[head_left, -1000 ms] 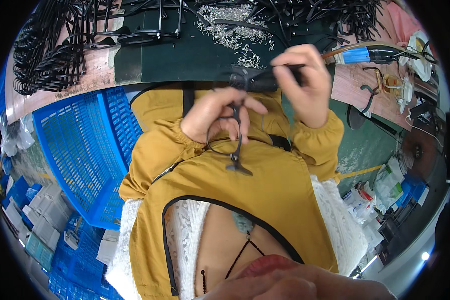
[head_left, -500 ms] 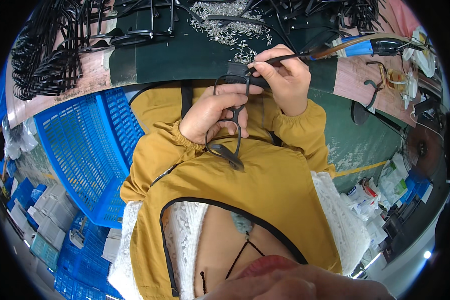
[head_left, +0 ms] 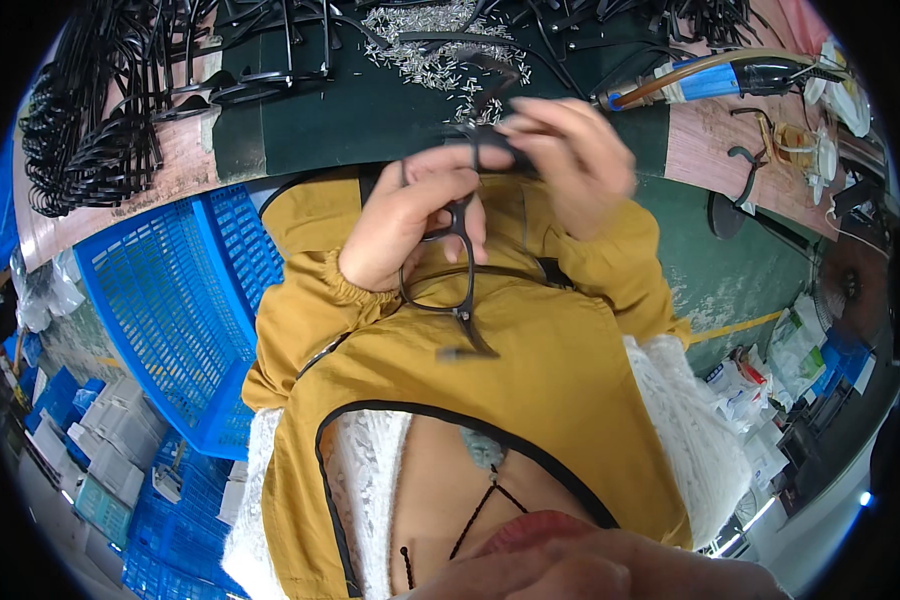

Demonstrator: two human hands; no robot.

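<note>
A black eyeglass frame [head_left: 467, 250] is gripped by my left hand [head_left: 405, 222], its fingers wrapped round the middle by the bridge. One rim hangs below that hand, with a dark temple [head_left: 478, 340] sticking out at the lower end. At the upper end another dark temple [head_left: 492, 82], smeared by motion, rises over the table. To the right, my right hand [head_left: 578, 158] is blurred, its fingers stretched toward the upper end of the frame; nothing shows in them. A small black block [head_left: 500, 150] sits at the table edge, partly behind the hands.
Small silver screws [head_left: 440, 50] lie heaped on the dark green mat [head_left: 300, 125]. Many black temples [head_left: 95, 120] are piled at left. A blue-and-black hand tool [head_left: 725, 82] with a brown hose lies at right. Below the table's left side stands a blue plastic basket [head_left: 165, 300].
My right hand has let go of the upper temple and moved slightly right. That temple has swung from pointing right to pointing up. The left hand has shifted a little left with the frame.
</note>
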